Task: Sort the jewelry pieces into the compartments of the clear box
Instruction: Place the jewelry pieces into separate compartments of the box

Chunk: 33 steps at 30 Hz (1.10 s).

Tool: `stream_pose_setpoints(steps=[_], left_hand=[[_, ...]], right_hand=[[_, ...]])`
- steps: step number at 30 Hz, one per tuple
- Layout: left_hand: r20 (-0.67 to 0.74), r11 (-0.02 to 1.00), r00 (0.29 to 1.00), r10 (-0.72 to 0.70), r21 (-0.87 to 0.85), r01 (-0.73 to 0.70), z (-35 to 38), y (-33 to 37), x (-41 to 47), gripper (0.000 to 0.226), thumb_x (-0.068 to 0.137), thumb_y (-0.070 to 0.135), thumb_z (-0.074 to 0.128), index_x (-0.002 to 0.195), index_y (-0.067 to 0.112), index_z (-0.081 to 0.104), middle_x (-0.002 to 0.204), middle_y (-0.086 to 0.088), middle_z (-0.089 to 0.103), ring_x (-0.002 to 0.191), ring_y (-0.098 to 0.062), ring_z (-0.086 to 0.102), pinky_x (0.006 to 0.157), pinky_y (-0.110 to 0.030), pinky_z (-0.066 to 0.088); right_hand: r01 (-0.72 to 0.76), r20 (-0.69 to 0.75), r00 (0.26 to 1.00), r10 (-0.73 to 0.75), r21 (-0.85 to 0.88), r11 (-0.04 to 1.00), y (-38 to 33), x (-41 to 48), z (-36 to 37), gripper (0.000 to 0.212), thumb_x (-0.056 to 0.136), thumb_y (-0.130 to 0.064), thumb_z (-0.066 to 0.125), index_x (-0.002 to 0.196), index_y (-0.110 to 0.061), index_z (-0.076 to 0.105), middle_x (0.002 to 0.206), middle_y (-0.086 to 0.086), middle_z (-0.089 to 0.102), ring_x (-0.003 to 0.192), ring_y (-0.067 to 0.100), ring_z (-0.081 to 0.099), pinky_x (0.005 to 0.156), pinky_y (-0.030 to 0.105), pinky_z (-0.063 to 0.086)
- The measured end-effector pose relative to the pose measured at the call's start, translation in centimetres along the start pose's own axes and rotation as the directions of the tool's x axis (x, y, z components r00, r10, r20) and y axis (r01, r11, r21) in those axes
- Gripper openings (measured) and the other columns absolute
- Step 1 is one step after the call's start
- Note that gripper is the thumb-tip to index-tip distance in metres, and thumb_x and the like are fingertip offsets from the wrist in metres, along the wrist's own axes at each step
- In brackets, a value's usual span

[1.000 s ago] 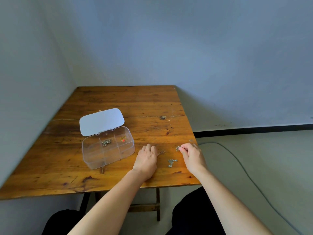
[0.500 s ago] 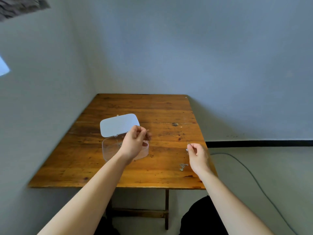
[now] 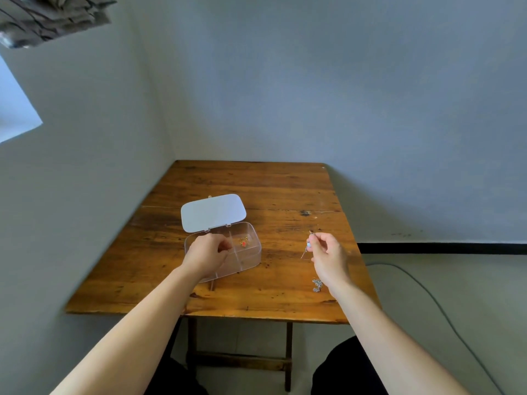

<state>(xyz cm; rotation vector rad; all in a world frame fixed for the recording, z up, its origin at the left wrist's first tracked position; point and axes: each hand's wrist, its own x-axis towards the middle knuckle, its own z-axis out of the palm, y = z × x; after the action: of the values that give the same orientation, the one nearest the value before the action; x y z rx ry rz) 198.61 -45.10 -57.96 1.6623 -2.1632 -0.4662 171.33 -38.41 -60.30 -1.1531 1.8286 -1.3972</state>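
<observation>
The clear box (image 3: 251, 259) stands on the wooden table (image 3: 285, 189) with its white lid (image 3: 213, 212) swung open behind it. A gold piece with a red stone (image 3: 243, 242) lies in the box's back right compartment. My left hand (image 3: 206, 254) hovers over the box's left compartments with its fingers curled; whatever is in them is hidden. My right hand (image 3: 328, 258) is raised above the table's right side, pinching a small silver earring (image 3: 307, 246) that dangles from thumb and finger. A silver chain piece (image 3: 316, 285) lies on the table below that wrist.
The table stands in a corner, walls at its left and far sides. Its right edge drops to the floor, where a grey cable (image 3: 427, 295) runs. A dark knot (image 3: 305, 213) marks the wood behind my right hand.
My left hand went from the table near the chain up to the box and now sits low over its left compartments. My right hand lifted the earring. The camera tilted up.
</observation>
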Motion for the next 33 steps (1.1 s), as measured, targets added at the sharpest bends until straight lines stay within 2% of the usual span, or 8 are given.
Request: stream_pose_setpoints(steps=[3, 5, 9, 15, 20, 24, 28, 33], left_hand=[[0.051, 1.000, 0.999, 0.008, 0.027, -0.009, 0.6, -0.7, -0.4, 0.014, 0.092, 0.018, 0.065, 0.106, 0.021, 0.070, 0.101, 0.003, 0.072, 0.078, -0.006, 0.062, 0.064, -0.014, 0.051], [-0.035, 0.999, 0.999, 0.026, 0.022, -0.025, 1.0, -1.2, -1.1, 0.016, 0.095, 0.019, 0.061, 0.108, 0.020, 0.069, 0.105, 0.003, 0.070, 0.086, -0.010, 0.064, 0.069, -0.019, 0.055], [-0.268, 0.989, 0.961, 0.064, 0.145, -0.025, 2.4, -2.1, -2.7, 0.018, 0.097, 0.021, 0.054, 0.104, 0.016, 0.070, 0.105, -0.001, 0.069, 0.095, -0.018, 0.062, 0.084, -0.033, 0.049], [-0.326, 0.974, 0.944, 0.056, 0.227, 0.021, 3.7, -2.3, -3.2, 0.022, 0.100, 0.024, 0.044, 0.100, 0.016, 0.065, 0.108, -0.003, 0.068, 0.101, -0.023, 0.061, 0.091, -0.039, 0.045], [-0.315, 0.971, 0.947, 0.062, 0.240, 0.016, 3.7, -2.5, -3.0, 0.022, 0.100, 0.024, 0.044, 0.100, 0.017, 0.064, 0.110, -0.004, 0.067, 0.102, -0.023, 0.061, 0.088, -0.039, 0.044], [-0.314, 0.972, 0.948, 0.046, 0.234, 0.031, 3.7, -2.5, -2.9, 0.020, 0.099, 0.023, 0.046, 0.099, 0.016, 0.065, 0.110, -0.005, 0.067, 0.101, -0.025, 0.061, 0.087, -0.040, 0.044], [-0.311, 0.970, 0.950, 0.029, 0.240, 0.049, 3.8, -2.4, -3.0, 0.020, 0.099, 0.024, 0.048, 0.099, 0.016, 0.066, 0.111, -0.004, 0.067, 0.102, -0.025, 0.060, 0.087, -0.039, 0.043], [-0.300, 0.968, 0.953, 0.034, 0.247, 0.043, 3.7, -2.6, -2.9, 0.020, 0.098, 0.024, 0.047, 0.098, 0.017, 0.066, 0.111, -0.004, 0.067, 0.101, -0.024, 0.060, 0.086, -0.039, 0.044]], right_hand=[[0.029, 0.024, 0.999, -0.029, 0.024, 0.999, -1.3, 0.3, 0.2, 0.020, 0.102, -0.033, 0.053, 0.113, -0.020, 0.064, 0.092, -0.010, 0.070, 0.087, 0.009, 0.067, 0.072, 0.026, 0.054], [0.052, 0.059, 0.997, -0.055, 0.050, 0.997, -2.5, 0.6, 0.6, 0.020, 0.102, -0.035, 0.054, 0.113, -0.023, 0.064, 0.092, -0.009, 0.071, 0.085, 0.009, 0.068, 0.067, 0.021, 0.052], [0.112, 0.127, 0.984, -0.126, 0.108, 0.988, -5.5, 1.2, 2.1, 0.016, 0.101, -0.033, 0.055, 0.110, -0.024, 0.065, 0.092, -0.008, 0.072, 0.086, 0.008, 0.069, 0.071, 0.023, 0.057], [0.136, 0.223, 0.961, -0.164, 0.135, 0.981, -8.7, 1.9, 5.8, 0.016, 0.100, -0.034, 0.057, 0.109, -0.024, 0.065, 0.090, -0.007, 0.072, 0.087, 0.009, 0.070, 0.074, 0.029, 0.060], [0.117, 0.349, 0.933, -0.089, -0.060, 0.991, -7.8, 1.5, 9.2, 0.016, 0.099, -0.030, 0.059, 0.105, -0.021, 0.070, 0.090, -0.006, 0.073, 0.085, 0.015, 0.070, 0.072, 0.031, 0.057], [0.321, 0.469, 0.880, -0.080, -0.460, 0.828, -6.1, 1.2, 10.6, 0.021, 0.098, -0.032, 0.059, 0.098, -0.024, 0.078, 0.104, -0.008, 0.074, 0.076, 0.012, 0.066, 0.055, 0.021, 0.045], [0.539, 0.577, 0.809, -0.116, -0.648, 0.538, -5.7, 1.0, 11.0, 0.026, 0.100, -0.029, 0.053, 0.102, -0.021, 0.078, 0.098, -0.002, 0.075, 0.075, 0.016, 0.067, 0.057, 0.026, 0.055], [0.578, 0.599, 0.779, -0.185, -0.575, 0.579, -5.9, 1.1, 8.9, 0.032, 0.101, -0.025, 0.047, 0.078, -0.021, 0.070, 0.078, -0.005, 0.068, 0.063, 0.015, 0.061, 0.048, 0.025, 0.042]])
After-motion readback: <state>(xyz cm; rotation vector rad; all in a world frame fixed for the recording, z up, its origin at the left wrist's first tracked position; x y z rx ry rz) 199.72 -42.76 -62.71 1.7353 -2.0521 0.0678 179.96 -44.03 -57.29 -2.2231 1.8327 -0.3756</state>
